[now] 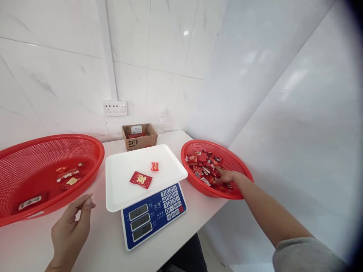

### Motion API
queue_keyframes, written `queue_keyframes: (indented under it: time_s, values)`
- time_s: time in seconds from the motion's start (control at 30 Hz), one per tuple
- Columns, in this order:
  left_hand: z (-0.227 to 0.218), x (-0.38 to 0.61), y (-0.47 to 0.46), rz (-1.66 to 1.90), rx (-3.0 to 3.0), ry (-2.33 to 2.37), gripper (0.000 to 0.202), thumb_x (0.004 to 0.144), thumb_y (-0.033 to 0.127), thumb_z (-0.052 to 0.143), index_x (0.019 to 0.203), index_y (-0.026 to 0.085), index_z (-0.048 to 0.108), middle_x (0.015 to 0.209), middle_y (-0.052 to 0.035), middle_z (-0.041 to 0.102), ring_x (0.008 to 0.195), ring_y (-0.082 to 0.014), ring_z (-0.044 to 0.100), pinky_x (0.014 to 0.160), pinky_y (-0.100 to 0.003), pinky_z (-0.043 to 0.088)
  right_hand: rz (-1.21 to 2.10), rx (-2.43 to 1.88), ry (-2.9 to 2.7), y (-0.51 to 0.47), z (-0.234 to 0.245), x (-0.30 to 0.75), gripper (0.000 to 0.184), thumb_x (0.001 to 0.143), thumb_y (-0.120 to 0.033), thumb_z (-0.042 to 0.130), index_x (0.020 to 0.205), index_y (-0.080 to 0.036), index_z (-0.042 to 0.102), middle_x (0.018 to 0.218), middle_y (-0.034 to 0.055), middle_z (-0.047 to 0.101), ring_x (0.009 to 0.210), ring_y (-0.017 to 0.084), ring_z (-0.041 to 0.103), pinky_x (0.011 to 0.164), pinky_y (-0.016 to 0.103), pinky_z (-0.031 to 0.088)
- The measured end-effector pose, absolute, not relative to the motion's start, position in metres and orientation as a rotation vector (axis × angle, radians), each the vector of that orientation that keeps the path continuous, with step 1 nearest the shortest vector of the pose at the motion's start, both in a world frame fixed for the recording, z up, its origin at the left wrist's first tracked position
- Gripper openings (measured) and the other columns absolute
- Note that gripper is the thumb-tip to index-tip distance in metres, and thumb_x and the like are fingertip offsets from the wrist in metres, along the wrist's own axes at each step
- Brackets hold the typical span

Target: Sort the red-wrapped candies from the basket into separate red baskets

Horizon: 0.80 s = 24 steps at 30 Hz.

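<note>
My right hand [225,176] reaches into the red basket on the right [241,167], its fingers apart and touching a pile of red snack packets [202,163]. The fingertips are partly lost among the packets, and no packet is clearly gripped. Over the table at the lower left, my left hand [72,230] is closed in a pinch, thumb against fingers, with nothing visible in it. Between the hands stands a blue digital scale [154,215] with a white tray [121,170]. A larger red packet with gold print [141,180] and a small red packet [154,166] lie apart on the tray.
A bigger red basket [53,140] at the left holds several packets [68,177] and a white-labelled item [30,202]. Behind the scale sit a cardboard box [141,141] and a clear bottle [161,124]. Walls border the white table [195,215] behind and to the right.
</note>
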<state>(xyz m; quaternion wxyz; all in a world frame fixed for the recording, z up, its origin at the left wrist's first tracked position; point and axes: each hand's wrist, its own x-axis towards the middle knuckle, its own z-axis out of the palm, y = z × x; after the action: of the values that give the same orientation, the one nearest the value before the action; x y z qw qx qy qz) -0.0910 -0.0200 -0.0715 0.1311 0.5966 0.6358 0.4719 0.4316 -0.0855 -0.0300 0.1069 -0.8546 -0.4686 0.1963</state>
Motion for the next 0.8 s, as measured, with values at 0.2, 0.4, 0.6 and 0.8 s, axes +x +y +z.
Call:
queue_keyframes:
  time_s: [0.2, 0.4, 0.6, 0.8]
  values:
    - [-0.072, -0.093, -0.019, 1.339, 1.706, 1.867, 0.031, 0.074, 0.05, 0.047, 0.086, 0.025, 0.061, 0.077, -0.0027, 0.068, 0.067, -0.0215, 0.063, 0.068, -0.036, 0.049, 0.829, -2.443, -1.247, -0.078, -0.036, 0.427, 0.071, 0.054, -0.013, 0.073, 0.122, -0.02, 0.054, 0.093, 0.0099, 0.068, 0.087, 0.027, 0.065, 0.078, 0.045, 0.05]
    - [-0.077, -0.097, -0.014, 1.347, 1.685, 1.838, 0.03, 0.076, 0.048, 0.048, 0.09, 0.026, 0.061, 0.077, -0.0026, 0.068, 0.079, -0.0241, 0.065, 0.077, -0.039, 0.049, 1.015, -2.093, -1.188, -0.077, -0.019, 0.416, 0.035, 0.077, -0.028, 0.061, 0.111, -0.019, 0.058, 0.115, 0.0105, 0.064, 0.1, 0.021, 0.063, 0.074, 0.029, 0.053]
    - [-0.077, -0.098, -0.013, 1.358, 1.717, 1.85, 0.028, 0.076, 0.047, 0.05, 0.09, 0.026, 0.062, 0.073, -0.0013, 0.068, 0.071, -0.0219, 0.065, 0.07, -0.035, 0.05, 1.069, -1.977, -1.151, -0.077, -0.006, 0.401, 0.032, 0.078, -0.035, 0.063, 0.106, -0.02, 0.061, 0.114, 0.0109, 0.066, 0.1, 0.025, 0.063, 0.078, 0.034, 0.053]
    - [-0.084, -0.101, -0.011, 1.359, 1.704, 1.835, 0.031, 0.075, 0.047, 0.05, 0.094, 0.026, 0.063, 0.074, -0.001, 0.068, 0.073, -0.0203, 0.065, 0.069, -0.032, 0.049, 1.131, -1.949, -1.169, -0.078, 0.008, 0.39, 0.035, 0.075, -0.034, 0.065, 0.107, -0.02, 0.061, 0.105, 0.0086, 0.07, 0.094, 0.026, 0.066, 0.08, 0.038, 0.053]
